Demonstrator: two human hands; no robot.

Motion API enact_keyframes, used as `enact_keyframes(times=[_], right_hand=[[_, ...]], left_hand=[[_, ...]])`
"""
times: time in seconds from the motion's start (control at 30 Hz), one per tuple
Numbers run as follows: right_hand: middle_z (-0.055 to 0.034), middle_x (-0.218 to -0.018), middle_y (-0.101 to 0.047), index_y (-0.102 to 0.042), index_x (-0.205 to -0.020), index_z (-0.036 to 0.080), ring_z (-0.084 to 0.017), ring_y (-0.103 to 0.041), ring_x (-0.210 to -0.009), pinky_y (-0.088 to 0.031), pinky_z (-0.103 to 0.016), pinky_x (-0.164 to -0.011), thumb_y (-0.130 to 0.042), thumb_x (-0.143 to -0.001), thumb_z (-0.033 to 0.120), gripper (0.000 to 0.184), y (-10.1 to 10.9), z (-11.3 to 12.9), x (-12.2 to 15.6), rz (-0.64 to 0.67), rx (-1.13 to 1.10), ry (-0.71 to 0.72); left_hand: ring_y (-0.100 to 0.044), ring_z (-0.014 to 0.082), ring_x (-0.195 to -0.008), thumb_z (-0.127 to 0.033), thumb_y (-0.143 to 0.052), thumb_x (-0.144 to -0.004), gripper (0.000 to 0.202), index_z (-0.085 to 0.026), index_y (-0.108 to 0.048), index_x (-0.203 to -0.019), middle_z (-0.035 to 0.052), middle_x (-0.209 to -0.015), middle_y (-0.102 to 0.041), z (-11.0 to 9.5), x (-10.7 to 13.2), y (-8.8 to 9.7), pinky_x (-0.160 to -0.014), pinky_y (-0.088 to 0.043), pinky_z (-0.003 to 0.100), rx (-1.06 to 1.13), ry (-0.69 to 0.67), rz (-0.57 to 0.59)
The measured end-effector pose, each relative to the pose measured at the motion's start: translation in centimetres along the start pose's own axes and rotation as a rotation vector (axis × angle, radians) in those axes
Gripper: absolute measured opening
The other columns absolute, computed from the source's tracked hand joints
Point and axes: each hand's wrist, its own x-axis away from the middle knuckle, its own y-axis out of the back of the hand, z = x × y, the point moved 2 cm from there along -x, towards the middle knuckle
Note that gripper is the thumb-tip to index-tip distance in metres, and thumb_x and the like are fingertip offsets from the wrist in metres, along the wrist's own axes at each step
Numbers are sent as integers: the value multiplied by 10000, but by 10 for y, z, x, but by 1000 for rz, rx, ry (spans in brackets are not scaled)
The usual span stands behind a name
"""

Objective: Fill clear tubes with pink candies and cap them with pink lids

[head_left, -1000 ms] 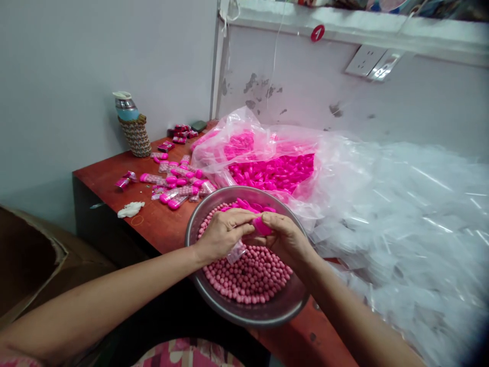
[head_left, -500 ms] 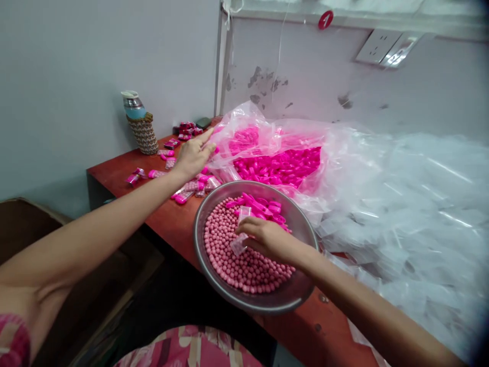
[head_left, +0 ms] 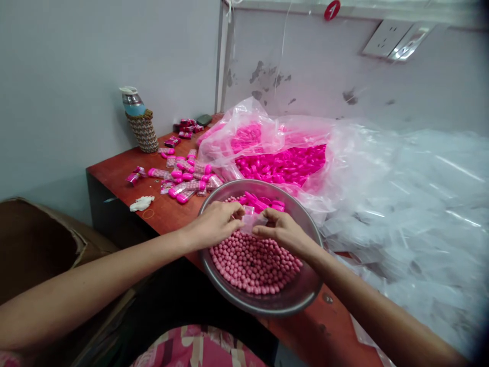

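Over a metal bowl (head_left: 305, 300), my left hand (head_left: 216, 224) and my right hand (head_left: 282, 232) face each other, fingers closed on opposite ends of a small clear plastic container (head_left: 252, 223). Part of another clear piece (head_left: 249, 209) shows just behind it; whether the two are separate I cannot tell. Round pink beads (head_left: 255, 265) fill much of the bowl below my hands. Bright pink plastic caps (head_left: 262, 200) lie on the beads at the bowl's far side.
A plastic bag (head_left: 248, 109) of pink caps stands behind the bowl. Clear packaging (head_left: 412, 214) is heaped at right. Filled bead containers (head_left: 191, 178) lie left on the red table (head_left: 110, 171), near a bottle (head_left: 141, 122) in a woven sleeve. A cardboard box (head_left: 42, 239) stands lower left.
My left hand has come back from beside the bag and the filled containers to the bowl, meeting my right hand at the clear container. My right hand has shifted slightly right and up.
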Motion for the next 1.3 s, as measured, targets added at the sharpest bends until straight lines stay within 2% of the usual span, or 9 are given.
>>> enact_keyframes(times=[0.17,0.37,0.53,0.63,0.7,0.8,0.97,1.13,1.3], right_hand=[[19,-779,-644,-593,-814,185,-127,-613,-722,-486,-305,-745,-699,-663,257,198,-3,1,7,-20,-785,-99],[33,-755,-651,-592,-703,187,-104,-611,-712,-490,-245,-672,-717,-649,227,142,0,8,9,-100,-894,-48],[22,-770,-642,-616,-821,185,-99,-592,-664,-475,-237,-634,-722,-644,243,214,26,25,11,-127,-553,68],[12,-761,-637,-598,-924,179,-105,-585,-651,-466,-241,-629,-704,-663,278,299,49,24,16,-191,-300,104],[-2,-773,-635,-583,-955,170,-120,-587,-676,-464,-257,-647,-658,-705,320,301,61,18,19,-241,-138,114],[-26,-781,-640,-603,-896,158,-146,-589,-703,-452,-266,-650,-577,-764,338,225,68,7,20,-186,240,123],[-68,-783,-659,-609,-778,159,-187,-621,-707,-417,-259,-615,-480,-819,251,164,58,-5,15,-33,1098,47],[-130,-826,-669,-564,-907,123,-233,-649,-734,-409,-255,-553,-406,-843,183,181,42,-20,6,-26,1429,-103],[-117,-787,-671,-534,-967,115,-229,-650,-740,-395,-247,-549,-356,-848,122,215,41,-26,2,-14,1420,-90]], left_hand=[[-613,166,-760,-246,-603,-726,176,-157,-612,-877,24,-823,-662,-4,0,-24,-683,-458,255,366,30,1],[-582,126,-766,-295,-558,-770,219,-140,-579,-923,24,-842,-603,-19,-13,-42,-661,-472,234,882,167,-170],[-563,104,-723,-305,-581,-731,185,-146,-536,-814,1,-795,-562,-27,-22,-36,-687,-479,251,971,140,-253],[-535,91,-646,-273,-595,-693,169,-148,-486,-729,-14,-747,-544,-19,-25,-17,-614,-451,226,715,105,-265],[-499,90,-575,-252,-598,-665,166,-154,-465,-675,-27,-662,-526,-13,-25,-5,-512,-387,196,392,89,-168],[-466,103,-503,-228,-597,-627,138,-159,-479,-643,-32,-563,-509,-8,-24,0,-436,-297,200,-95,-38,142],[-570,193,-514,-165,-517,-693,109,-125,-613,-723,74,-574,-619,-3,-17,-35,-447,-348,258,-655,-316,505],[-634,236,-600,-66,-455,-735,205,-90,-653,-687,148,-636,-669,-14,-21,-93,-498,-433,292,-674,-468,624],[-632,245,-691,-163,-521,-740,116,-99,-610,-778,133,-741,-669,-24,-37,-105,-597,-468,321,-299,-174,543]])
